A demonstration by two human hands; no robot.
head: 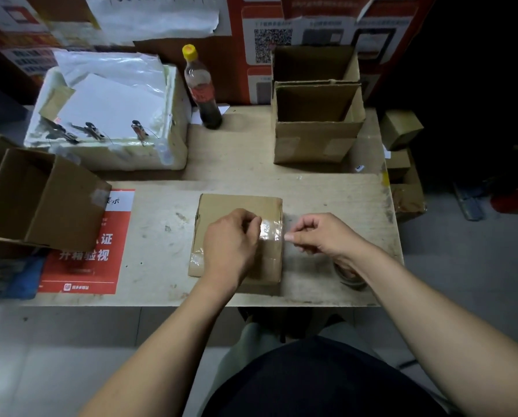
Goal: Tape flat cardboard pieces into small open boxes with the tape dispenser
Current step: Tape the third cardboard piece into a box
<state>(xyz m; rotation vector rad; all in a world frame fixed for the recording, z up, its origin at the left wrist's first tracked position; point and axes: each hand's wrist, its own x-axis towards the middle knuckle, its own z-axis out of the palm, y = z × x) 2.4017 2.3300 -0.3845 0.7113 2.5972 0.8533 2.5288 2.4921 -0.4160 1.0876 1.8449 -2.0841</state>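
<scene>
A small cardboard box (224, 206) lies bottom-up on the wooden table (161, 236), near its front edge. A strip of clear tape (269, 230) runs across the box top toward its right edge. My left hand (230, 248) rests on the box and its fingers press the tape down. My right hand (321, 233) sits just right of the box, thumb and forefinger pinching the tape's free end. A tape roll (349, 276) lies on the table under my right wrist, mostly hidden.
Two open taped boxes (318, 136) stand stacked at the back right. Another open box (41, 203) lies tipped at the left. A white foam crate (110, 115) with clips and a dark bottle (203, 91) stand behind. A red poster (86, 251) lies on the table.
</scene>
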